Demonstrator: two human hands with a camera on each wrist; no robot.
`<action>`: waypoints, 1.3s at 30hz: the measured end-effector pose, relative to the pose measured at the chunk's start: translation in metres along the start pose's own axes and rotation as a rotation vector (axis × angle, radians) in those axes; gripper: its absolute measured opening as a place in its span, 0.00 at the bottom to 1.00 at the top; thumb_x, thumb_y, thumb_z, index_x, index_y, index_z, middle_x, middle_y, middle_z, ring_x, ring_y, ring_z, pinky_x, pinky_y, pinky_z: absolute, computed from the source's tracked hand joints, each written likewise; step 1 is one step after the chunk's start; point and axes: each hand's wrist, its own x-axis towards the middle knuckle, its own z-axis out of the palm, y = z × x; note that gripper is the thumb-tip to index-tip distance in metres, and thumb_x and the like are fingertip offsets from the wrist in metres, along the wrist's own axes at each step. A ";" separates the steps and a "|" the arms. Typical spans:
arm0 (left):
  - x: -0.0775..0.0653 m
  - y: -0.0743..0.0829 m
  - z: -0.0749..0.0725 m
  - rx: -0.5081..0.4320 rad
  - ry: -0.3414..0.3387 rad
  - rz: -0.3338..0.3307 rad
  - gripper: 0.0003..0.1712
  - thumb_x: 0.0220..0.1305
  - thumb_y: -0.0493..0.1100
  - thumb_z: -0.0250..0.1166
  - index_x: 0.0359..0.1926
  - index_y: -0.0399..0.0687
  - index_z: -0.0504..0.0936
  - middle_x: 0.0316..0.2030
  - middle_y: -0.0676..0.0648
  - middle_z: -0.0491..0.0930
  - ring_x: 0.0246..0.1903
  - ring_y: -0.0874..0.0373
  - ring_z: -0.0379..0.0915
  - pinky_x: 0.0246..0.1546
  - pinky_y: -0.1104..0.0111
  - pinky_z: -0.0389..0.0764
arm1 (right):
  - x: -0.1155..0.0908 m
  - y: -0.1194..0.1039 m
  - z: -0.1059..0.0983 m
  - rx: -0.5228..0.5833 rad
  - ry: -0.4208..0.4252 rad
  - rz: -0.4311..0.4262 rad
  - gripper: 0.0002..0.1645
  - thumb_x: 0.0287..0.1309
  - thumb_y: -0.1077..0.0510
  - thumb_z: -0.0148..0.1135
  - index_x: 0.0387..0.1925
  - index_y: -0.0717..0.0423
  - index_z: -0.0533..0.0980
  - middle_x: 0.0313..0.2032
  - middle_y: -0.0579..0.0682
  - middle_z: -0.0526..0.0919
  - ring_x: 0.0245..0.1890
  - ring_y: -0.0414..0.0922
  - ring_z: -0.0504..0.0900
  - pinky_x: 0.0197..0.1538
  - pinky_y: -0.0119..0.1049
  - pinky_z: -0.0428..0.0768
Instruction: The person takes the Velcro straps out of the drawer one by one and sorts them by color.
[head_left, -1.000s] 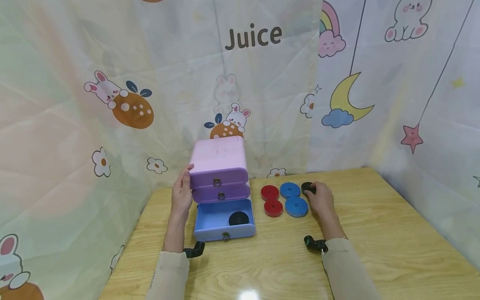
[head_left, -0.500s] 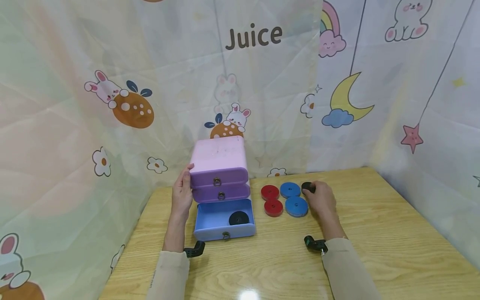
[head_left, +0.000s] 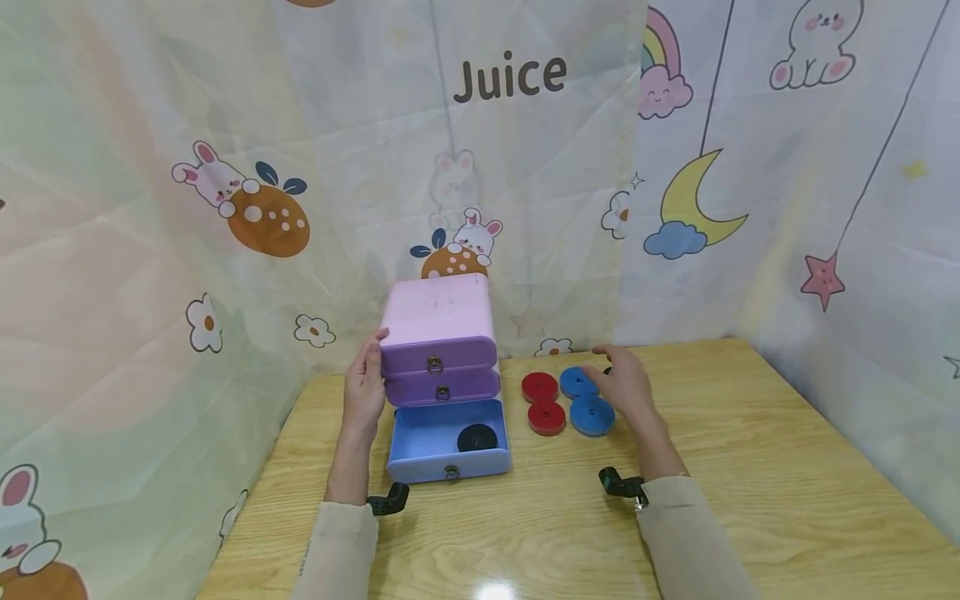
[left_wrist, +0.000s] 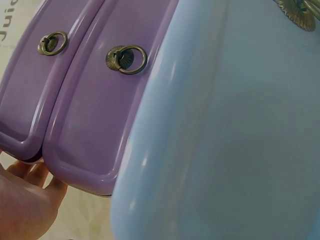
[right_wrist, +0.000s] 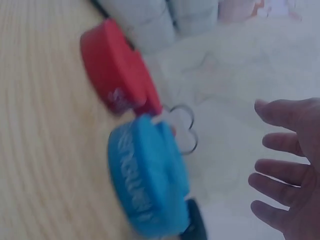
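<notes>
My left hand (head_left: pixel 363 392) touches the left side of a small drawer cabinet (head_left: pixel 438 308), pink on top with two purple drawer fronts. In the left wrist view its fingers (left_wrist: pixel 52 192) lie against that side. The blue bottom drawer (head_left: pixel 420 433) stands pulled out, with one black disc (head_left: pixel 477 437) inside. My right hand (head_left: pixel 628 387) is spread above the table, near the rear blue disc (head_left: pixel 576 382), holding nothing. Beyond its fingers, a second black disc (head_left: pixel 608 371) is mostly hidden. A front blue disc (head_left: pixel 592 416) lies close by.
Two red discs (head_left: pixel 540 387) lie between the cabinet and the blue discs. A printed cloth (head_left: pixel 555 250) hangs behind the wooden table (head_left: pixel 555 517) and along both sides. Brass ring pulls (left_wrist: pixel 125 59) stick out from the drawer fronts.
My right hand has let go of the black disc at the back right, lifted and moved slightly left, its fingers spreading. My left hand stays at the cabinet's side.
</notes>
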 end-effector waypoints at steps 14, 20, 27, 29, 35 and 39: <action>-0.002 0.001 0.000 0.019 0.005 -0.014 0.27 0.84 0.56 0.45 0.75 0.54 0.72 0.79 0.50 0.62 0.79 0.50 0.56 0.78 0.46 0.59 | -0.006 -0.041 0.001 0.078 -0.059 -0.129 0.35 0.70 0.45 0.66 0.71 0.56 0.72 0.69 0.61 0.75 0.70 0.63 0.71 0.68 0.64 0.73; -0.002 0.000 0.000 0.023 0.005 -0.011 0.27 0.84 0.57 0.45 0.75 0.55 0.71 0.79 0.50 0.62 0.78 0.49 0.57 0.78 0.45 0.60 | -0.008 -0.054 0.003 0.119 -0.133 -0.222 0.38 0.69 0.44 0.68 0.72 0.56 0.71 0.73 0.60 0.71 0.73 0.62 0.67 0.71 0.67 0.70; -0.001 0.000 0.000 0.011 0.002 -0.003 0.27 0.84 0.56 0.44 0.74 0.55 0.72 0.79 0.49 0.63 0.78 0.49 0.59 0.77 0.46 0.61 | -0.012 -0.066 0.006 0.141 -0.248 -0.268 0.48 0.66 0.37 0.68 0.79 0.48 0.62 0.82 0.59 0.53 0.81 0.64 0.52 0.73 0.74 0.59; -0.001 0.000 0.000 0.010 0.001 0.001 0.27 0.85 0.55 0.44 0.74 0.54 0.72 0.79 0.49 0.63 0.78 0.49 0.58 0.77 0.46 0.61 | -0.012 -0.068 0.007 0.142 -0.262 -0.279 0.49 0.65 0.37 0.69 0.80 0.46 0.61 0.82 0.58 0.52 0.81 0.64 0.50 0.73 0.74 0.57; 0.000 0.000 0.000 0.011 0.005 -0.001 0.27 0.84 0.56 0.45 0.74 0.55 0.72 0.79 0.50 0.63 0.78 0.50 0.58 0.77 0.46 0.61 | -0.013 -0.074 0.013 0.165 -0.275 -0.333 0.45 0.67 0.42 0.69 0.79 0.45 0.63 0.82 0.58 0.55 0.81 0.62 0.52 0.75 0.72 0.58; 0.000 0.000 0.000 0.017 0.001 -0.001 0.27 0.84 0.57 0.45 0.74 0.56 0.72 0.79 0.50 0.63 0.78 0.50 0.57 0.78 0.46 0.60 | -0.016 -0.080 0.015 0.170 -0.280 -0.365 0.43 0.67 0.43 0.69 0.78 0.47 0.65 0.81 0.57 0.57 0.81 0.62 0.53 0.75 0.71 0.59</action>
